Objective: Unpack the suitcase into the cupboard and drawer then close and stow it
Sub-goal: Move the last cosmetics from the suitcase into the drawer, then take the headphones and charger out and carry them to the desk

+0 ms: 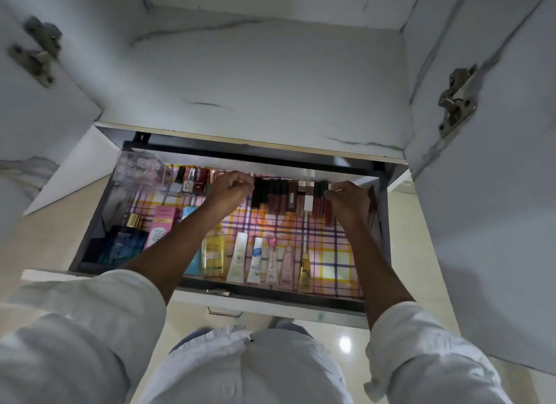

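Open drawer (90,241), frame centre: left hand (230,190) and right hand (346,200) curled, pinching ends of lip-gloss row (288,197). Light, slick, roll-prone tubes; best gripped mid-barrel.

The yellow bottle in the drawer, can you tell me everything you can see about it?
The yellow bottle looks like clear plastic holding golden-yellow liquid, with a pale label whose words are too blurry to read. It lies flat on the checked liner in the front row of the open drawer. Its top end is hidden under the person's left forearm. A blue bottle lies close on its left and a white tube on its right. Neither hand touches it.
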